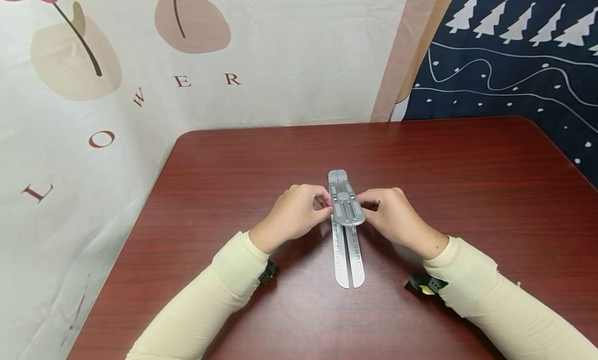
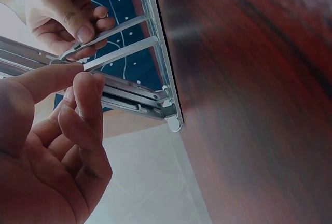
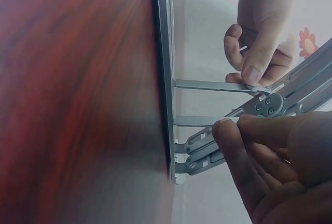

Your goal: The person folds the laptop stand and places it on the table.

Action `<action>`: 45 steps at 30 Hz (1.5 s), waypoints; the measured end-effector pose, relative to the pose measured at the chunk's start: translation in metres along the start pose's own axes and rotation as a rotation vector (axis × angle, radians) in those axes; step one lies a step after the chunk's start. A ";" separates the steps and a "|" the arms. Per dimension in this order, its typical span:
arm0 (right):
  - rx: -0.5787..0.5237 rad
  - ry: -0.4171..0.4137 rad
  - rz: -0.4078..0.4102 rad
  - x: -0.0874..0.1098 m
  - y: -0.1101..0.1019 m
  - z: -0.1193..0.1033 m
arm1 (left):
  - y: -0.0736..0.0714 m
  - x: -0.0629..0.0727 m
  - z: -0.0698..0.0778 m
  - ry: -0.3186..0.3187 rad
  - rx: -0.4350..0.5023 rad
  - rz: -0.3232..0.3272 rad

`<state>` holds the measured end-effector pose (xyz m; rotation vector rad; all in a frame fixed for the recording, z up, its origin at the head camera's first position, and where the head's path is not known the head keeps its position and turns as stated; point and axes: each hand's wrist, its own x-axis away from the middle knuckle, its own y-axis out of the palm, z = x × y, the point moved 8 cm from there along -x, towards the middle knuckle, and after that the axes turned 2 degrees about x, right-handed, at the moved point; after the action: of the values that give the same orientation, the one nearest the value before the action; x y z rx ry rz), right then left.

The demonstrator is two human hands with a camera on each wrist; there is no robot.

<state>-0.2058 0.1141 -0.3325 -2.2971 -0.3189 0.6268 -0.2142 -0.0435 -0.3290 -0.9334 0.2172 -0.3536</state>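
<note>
A silver folding laptop stand (image 1: 343, 196) stands on the table, its upper plate tilted above two slotted base rails (image 1: 341, 256). From the left, my left hand (image 1: 299, 210) pinches one thin support strut (image 2: 122, 53) between thumb and forefinger. My right hand (image 1: 396, 217) pinches the matching support strut (image 3: 202, 121) on the other side. Both struts run from the base up to the round pivot (image 3: 270, 105) under the plate, as the right wrist view shows. In the head view, the plate hides the struts and some fingertips.
The red-brown wooden table (image 1: 233, 163) extends around the stand. A pale printed cloth (image 1: 289, 54) hangs behind and at the left; a dark blue cloth with white trees (image 1: 495, 74) hangs at the right. Black devices (image 1: 268, 273) sit at both wrists.
</note>
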 end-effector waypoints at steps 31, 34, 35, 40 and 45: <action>-0.044 0.092 -0.015 0.001 0.003 0.001 | 0.001 0.000 0.000 -0.005 0.001 0.009; -0.035 0.073 -0.016 0.001 0.003 0.000 | 0.001 0.001 0.000 -0.002 -0.004 0.025; -0.032 0.066 -0.015 0.001 0.003 -0.001 | 0.001 0.001 0.000 0.000 -0.007 0.033; -0.029 0.046 -0.010 0.000 0.002 -0.002 | -0.002 0.002 0.000 -0.004 -0.024 0.068; -0.038 0.042 -0.011 0.000 0.003 -0.001 | -0.003 0.003 0.003 0.014 0.002 0.093</action>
<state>-0.2050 0.1114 -0.3334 -2.3402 -0.3263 0.5700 -0.2114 -0.0443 -0.3245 -0.9161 0.2718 -0.2750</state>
